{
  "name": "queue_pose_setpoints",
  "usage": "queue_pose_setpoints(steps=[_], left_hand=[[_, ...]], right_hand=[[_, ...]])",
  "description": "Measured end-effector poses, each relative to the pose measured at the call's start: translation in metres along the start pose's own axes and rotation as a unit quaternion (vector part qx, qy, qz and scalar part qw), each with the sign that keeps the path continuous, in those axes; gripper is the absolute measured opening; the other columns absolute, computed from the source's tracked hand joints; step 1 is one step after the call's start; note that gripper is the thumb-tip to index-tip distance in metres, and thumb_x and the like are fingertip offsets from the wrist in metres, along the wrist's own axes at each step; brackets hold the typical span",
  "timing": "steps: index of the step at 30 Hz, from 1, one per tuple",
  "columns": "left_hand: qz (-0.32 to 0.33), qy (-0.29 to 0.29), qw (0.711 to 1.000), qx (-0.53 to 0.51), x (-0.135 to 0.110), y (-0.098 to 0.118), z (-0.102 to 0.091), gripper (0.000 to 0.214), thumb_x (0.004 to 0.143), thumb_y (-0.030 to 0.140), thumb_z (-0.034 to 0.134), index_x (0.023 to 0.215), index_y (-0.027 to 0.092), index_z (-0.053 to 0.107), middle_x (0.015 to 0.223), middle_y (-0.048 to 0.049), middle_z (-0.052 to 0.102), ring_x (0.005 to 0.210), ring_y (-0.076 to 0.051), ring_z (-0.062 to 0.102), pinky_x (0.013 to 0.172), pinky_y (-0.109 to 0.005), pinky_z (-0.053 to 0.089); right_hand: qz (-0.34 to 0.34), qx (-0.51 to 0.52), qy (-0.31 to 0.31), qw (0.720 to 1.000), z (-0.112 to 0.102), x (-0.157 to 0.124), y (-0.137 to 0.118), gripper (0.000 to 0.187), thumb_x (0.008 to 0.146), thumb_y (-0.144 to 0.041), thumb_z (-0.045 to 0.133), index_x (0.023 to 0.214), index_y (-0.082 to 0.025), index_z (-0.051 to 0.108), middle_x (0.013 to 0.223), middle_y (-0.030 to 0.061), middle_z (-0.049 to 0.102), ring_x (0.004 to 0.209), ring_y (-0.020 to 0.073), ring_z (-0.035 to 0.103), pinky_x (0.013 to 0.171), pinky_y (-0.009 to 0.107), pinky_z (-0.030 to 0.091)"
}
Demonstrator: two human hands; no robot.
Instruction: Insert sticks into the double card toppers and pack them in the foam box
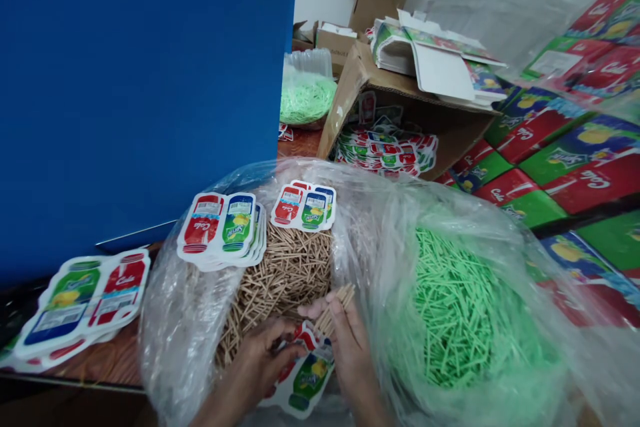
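My right hand (350,347) is closed around a small bundle of thin brown sticks (327,319), their tips showing past the fingers. Beside it, my left hand (257,357) pinches a can-printed card packet (311,380), red on one half and green and blue on the other. The bundle's lower end meets the packet's upper edge; whether it is inside is hard to make out. Both hands are over a clear plastic bag (165,320) of loose brown sticks (295,263). A stack of similar cards (223,230) and a smaller stack (304,205) lie on that bag.
To the right, another clear bag holds green sticks (455,313). More cards (85,300) lie at the table's left edge. Behind stands an open carton (345,90) with many cards inside and folded boxes (440,67) on top. A blue panel (140,93) blocks the left; printed boxes (565,160) line the right.
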State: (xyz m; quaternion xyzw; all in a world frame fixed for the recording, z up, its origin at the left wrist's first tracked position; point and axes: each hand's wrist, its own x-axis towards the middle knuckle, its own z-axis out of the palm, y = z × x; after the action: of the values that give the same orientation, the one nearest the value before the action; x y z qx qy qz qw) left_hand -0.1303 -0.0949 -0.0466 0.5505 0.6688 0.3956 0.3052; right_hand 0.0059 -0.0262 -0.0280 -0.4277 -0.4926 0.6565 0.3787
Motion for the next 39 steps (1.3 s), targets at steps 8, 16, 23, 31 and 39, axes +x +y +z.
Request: queue_pose_setpoints(steps=[8, 16, 23, 31, 39], left_hand=[[-0.035, -0.027, 0.995, -0.084, -0.001, 0.000, 0.000, 0.008, 0.073, 0.026, 0.069, 0.069, 0.020, 0.065, 0.065, 0.0028, 0.064, 0.063, -0.014, 0.059, 0.063, -0.020, 0.046], [-0.033, -0.008, 0.992, -0.123, -0.002, -0.005, 0.000, 0.013, 0.080, 0.031, 0.061, 0.080, 0.023, 0.071, 0.079, -0.0017, 0.071, 0.077, -0.019, 0.063, 0.072, -0.024, 0.049], [-0.081, -0.032, 0.981, -0.173, 0.002, 0.003, -0.005, 0.022, 0.084, 0.035, 0.055, 0.079, 0.022, 0.073, 0.074, -0.0005, 0.072, 0.069, -0.017, 0.064, 0.064, -0.020, 0.049], [-0.180, -0.009, 0.930, -0.320, -0.001, -0.008, 0.003, 0.035, 0.078, 0.051, 0.058, 0.084, 0.020, 0.075, 0.073, -0.0007, 0.075, 0.069, -0.019, 0.065, 0.065, -0.024, 0.051], [-0.168, 0.012, 0.947, -0.275, 0.002, -0.009, 0.002, 0.044, 0.065, 0.062, 0.065, 0.074, 0.021, 0.077, 0.077, -0.0031, 0.076, 0.074, -0.023, 0.067, 0.071, -0.028, 0.053]], right_hand=[[-0.112, -0.207, -0.072, 0.969, 0.001, -0.010, -0.004, 0.033, 0.097, -0.037, 0.032, 0.110, -0.022, 0.058, 0.110, 0.0067, 0.065, 0.110, 0.0173, 0.056, 0.096, 0.031, 0.042], [-0.090, -0.240, -0.124, 0.959, -0.015, -0.013, -0.006, 0.030, 0.095, -0.032, 0.040, 0.120, -0.024, 0.054, 0.125, 0.0083, 0.059, 0.123, 0.0206, 0.047, 0.106, 0.040, 0.034], [-0.197, -0.178, -0.050, 0.963, -0.012, -0.021, 0.008, 0.052, 0.097, -0.022, 0.031, 0.144, -0.031, 0.012, 0.142, 0.0095, 0.042, 0.120, 0.0208, 0.052, 0.094, 0.041, 0.048], [-0.310, -0.398, -0.149, 0.851, -0.024, -0.018, -0.003, 0.058, 0.090, -0.014, 0.045, 0.142, -0.032, 0.029, 0.139, 0.0048, 0.047, 0.123, 0.0242, 0.049, 0.100, 0.043, 0.042], [-0.222, -0.334, -0.161, 0.902, -0.016, -0.017, -0.020, 0.024, 0.089, -0.017, 0.050, 0.104, -0.027, 0.067, 0.117, 0.0044, 0.064, 0.113, 0.0195, 0.055, 0.097, 0.033, 0.045]])
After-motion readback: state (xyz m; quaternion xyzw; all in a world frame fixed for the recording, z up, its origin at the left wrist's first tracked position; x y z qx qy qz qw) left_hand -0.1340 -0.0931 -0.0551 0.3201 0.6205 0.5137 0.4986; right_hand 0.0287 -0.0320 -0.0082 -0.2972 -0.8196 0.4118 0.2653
